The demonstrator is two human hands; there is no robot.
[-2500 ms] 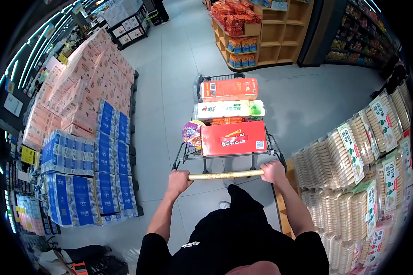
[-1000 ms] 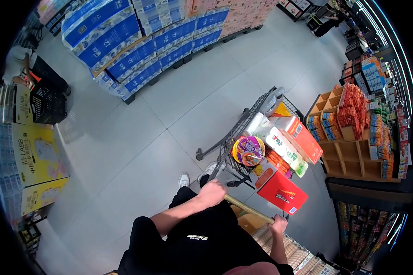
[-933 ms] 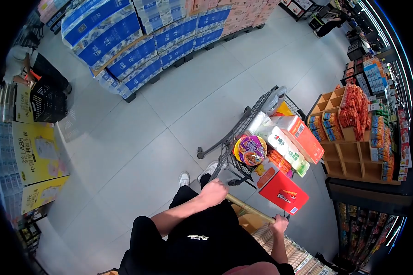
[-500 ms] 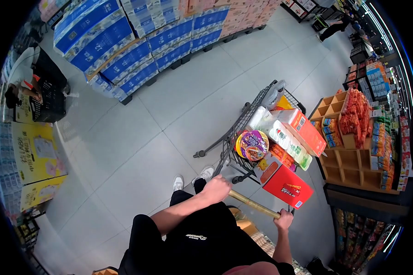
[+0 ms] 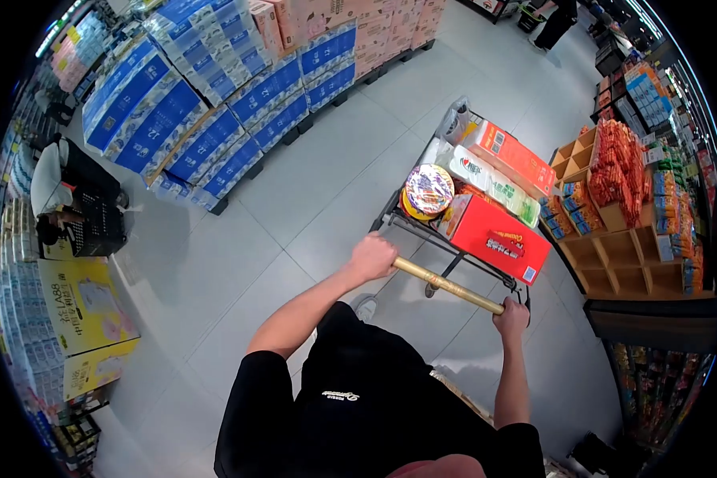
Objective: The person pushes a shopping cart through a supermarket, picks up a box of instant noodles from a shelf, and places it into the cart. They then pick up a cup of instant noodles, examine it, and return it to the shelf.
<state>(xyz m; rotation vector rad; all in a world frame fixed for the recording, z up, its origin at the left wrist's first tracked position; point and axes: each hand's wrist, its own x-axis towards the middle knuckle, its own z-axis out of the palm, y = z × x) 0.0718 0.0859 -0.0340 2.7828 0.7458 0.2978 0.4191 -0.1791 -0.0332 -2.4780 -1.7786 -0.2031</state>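
My left hand (image 5: 373, 256) is closed round the left end of a gold-coloured shopping cart handle (image 5: 446, 285). At the handle's right end my right hand (image 5: 511, 316) wraps it too. In front of me the dark wire shopping cart (image 5: 434, 233) is loaded with goods. A red carton (image 5: 498, 243) lies nearest the handle, beside round tubs (image 5: 429, 191) with a patterned lid. Behind them are a white and green package (image 5: 494, 185) and an orange-red box (image 5: 511, 159). Something wrapped in clear plastic (image 5: 454, 119) is at the cart's far end.
Blue-and-white packs (image 5: 215, 143) stand stacked on pallets at the upper left. To the right is a wooden shelf (image 5: 613, 263) with red and blue packets. A person bends by a black basket (image 5: 99, 227) at left; another person (image 5: 556, 28) is far ahead. Grey floor tiles (image 5: 319, 207) lie between.
The cart has swung leftward and straightened ahead of me, with both hands keeping hold of its handle. My arms reach further forward. The person far ahead appears further left.
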